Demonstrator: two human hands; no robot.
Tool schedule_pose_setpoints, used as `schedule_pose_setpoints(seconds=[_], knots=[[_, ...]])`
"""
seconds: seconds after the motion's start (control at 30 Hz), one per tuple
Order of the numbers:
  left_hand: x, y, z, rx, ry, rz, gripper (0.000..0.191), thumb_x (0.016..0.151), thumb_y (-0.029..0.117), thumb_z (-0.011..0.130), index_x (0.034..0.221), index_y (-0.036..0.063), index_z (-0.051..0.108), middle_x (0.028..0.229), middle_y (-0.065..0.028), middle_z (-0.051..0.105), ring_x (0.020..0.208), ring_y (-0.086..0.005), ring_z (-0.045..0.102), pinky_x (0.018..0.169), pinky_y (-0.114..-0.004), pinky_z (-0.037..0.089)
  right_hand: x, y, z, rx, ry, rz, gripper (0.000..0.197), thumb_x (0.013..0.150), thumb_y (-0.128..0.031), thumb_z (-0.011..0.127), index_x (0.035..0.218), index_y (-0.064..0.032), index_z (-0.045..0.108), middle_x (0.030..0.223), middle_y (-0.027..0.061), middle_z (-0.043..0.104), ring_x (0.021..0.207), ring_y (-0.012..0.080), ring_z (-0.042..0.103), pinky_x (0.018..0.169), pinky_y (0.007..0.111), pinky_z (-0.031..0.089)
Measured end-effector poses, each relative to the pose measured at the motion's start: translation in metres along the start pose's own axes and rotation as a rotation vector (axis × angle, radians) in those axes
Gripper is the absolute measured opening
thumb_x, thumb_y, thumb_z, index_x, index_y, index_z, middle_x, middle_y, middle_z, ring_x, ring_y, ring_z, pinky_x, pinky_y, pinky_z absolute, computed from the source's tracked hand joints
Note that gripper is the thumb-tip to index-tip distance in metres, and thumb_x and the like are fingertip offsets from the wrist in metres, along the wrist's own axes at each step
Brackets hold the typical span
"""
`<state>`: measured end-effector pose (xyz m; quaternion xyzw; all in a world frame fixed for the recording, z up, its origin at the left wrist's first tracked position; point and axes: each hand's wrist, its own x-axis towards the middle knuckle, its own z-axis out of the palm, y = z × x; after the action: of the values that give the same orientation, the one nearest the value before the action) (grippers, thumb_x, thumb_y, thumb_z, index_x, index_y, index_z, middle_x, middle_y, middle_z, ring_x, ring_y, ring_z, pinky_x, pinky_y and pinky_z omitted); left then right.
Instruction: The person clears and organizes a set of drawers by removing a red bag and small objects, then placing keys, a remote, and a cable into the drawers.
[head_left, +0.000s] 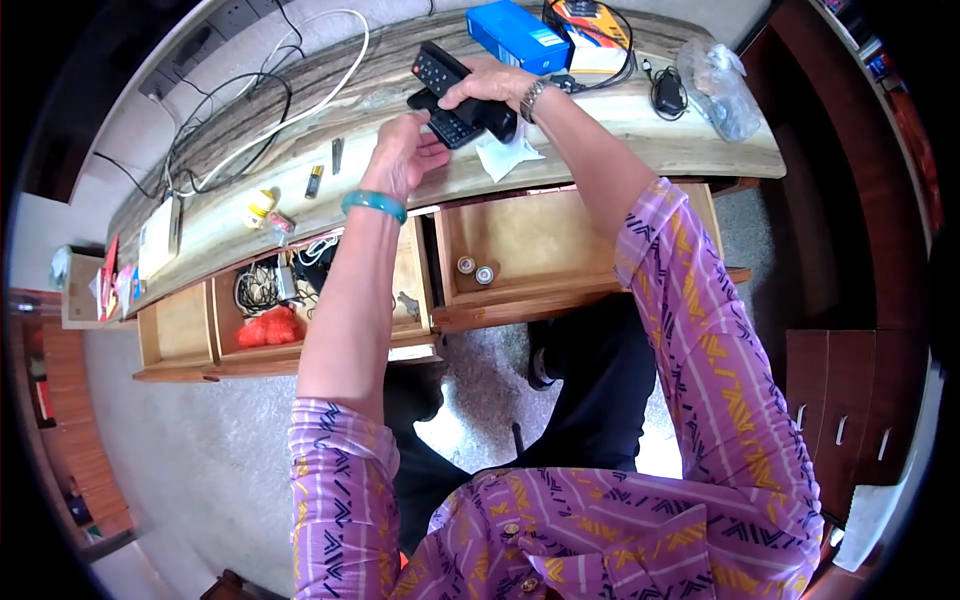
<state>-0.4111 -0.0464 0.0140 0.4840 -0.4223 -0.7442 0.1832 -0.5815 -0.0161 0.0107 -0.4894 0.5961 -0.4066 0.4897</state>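
Observation:
My right hand (491, 84) grips a black remote control (430, 69) with a red button, held slanted above the wooden desk. Beneath it lies a second black remote control (452, 130), its buttons facing up. The thumb and fingers of my left hand (409, 148) are at the left edge of this lower remote. A glossy black rounded object (498, 123) shows below my right palm; I cannot tell what it is. White tissue paper (508, 156) lies beside it, near the desk's front edge.
Two drawers stand pulled out: the left drawer (214, 319) has cables and a red mesh bag (271, 327), the right drawer (525, 289) two small round items. On the desk are a battery (313, 181), coiled cables (289, 124), a blue box (517, 36), a power adapter (668, 94) and a plastic bag (718, 90).

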Motion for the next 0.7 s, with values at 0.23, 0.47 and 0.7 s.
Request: schedule_pose_setpoints(seconds=[0.23, 0.47, 0.7], knots=[[-0.004, -0.001, -0.003, -0.009, 0.086, 0.039, 0.033, 0.089, 0.027, 0.045, 0.107, 0.0001, 0.044, 0.097, -0.0173, 0.05, 0.088, -0.0254, 0.051, 0.075, -0.036, 0.047, -0.014, -0.007, 0.021, 0.059, -0.109, -0.079, 0.055, 0.059, -0.024, 0.072, 0.105, -0.002, 0.051, 0.092, 0.009, 0.058, 0.083, 0.0158, 0.054, 0.074, 0.027, 0.044], [-0.054, -0.025, -0.021, -0.139, 0.038, 0.442, 0.018, 0.091, 0.018, 0.041, 0.101, 0.0036, 0.044, 0.1, -0.0132, 0.054, 0.095, -0.023, 0.054, 0.086, -0.043, 0.043, -0.056, -0.02, 0.049, -0.169, 0.026, -0.454, 0.071, 0.062, -0.011, 0.068, 0.126, -0.0045, 0.038, 0.098, 0.0082, 0.058, 0.082, 0.0128, 0.055, 0.073, 0.025, 0.047], [-0.151, -0.147, -0.025, -0.336, 0.074, 0.109, 0.01, 0.088, 0.006, 0.036, 0.092, 0.0028, 0.045, 0.094, -0.0085, 0.054, 0.09, -0.0194, 0.054, 0.082, -0.038, 0.045, -0.162, 0.029, 0.061, -0.001, -0.512, -0.25, 0.071, 0.062, -0.016, 0.066, 0.126, -0.0046, 0.039, 0.087, 0.0068, 0.059, 0.068, 0.011, 0.055, 0.058, 0.023, 0.047]])
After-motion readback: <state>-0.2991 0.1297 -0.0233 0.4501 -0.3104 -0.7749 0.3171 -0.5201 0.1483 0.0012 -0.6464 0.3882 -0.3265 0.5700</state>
